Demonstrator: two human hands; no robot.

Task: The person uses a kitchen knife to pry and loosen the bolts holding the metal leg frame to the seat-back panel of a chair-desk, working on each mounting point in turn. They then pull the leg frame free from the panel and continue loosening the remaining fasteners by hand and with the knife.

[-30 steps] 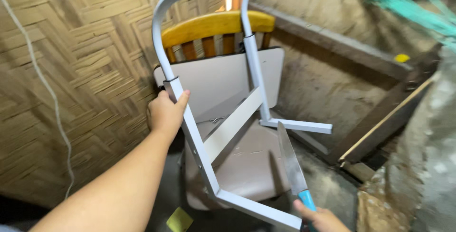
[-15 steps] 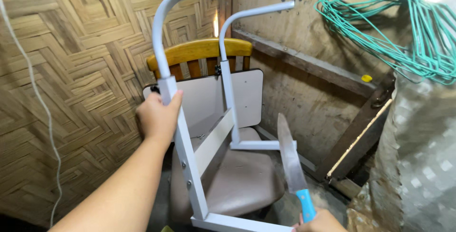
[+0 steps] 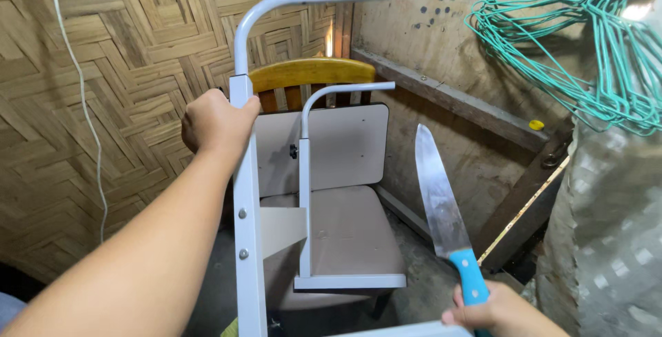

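The white metal frame (image 3: pixel 247 192) stands upright over the chair seat (image 3: pixel 348 230), its curved tubes pointing right. It looks rigid and probably light; its square upright offers the surest hold. The left hand (image 3: pixel 217 124) is closed around that upright. The right hand (image 3: pixel 498 313) grips a blue-handled knife (image 3: pixel 441 206), blade up, near the woven sack (image 3: pixel 610 233).

A single head-worn camera looks forward and slightly down from the person's eye level into a room corner. The left hand (image 3: pixel 219 124) and right hand (image 3: pixel 498 311) reach in from the bottom edge, close to the lens. A woven wall (image 3: pixel 110 68) fills the left side; a wooden chair (image 3: pixel 312 73) stands just ahead, centre frame.
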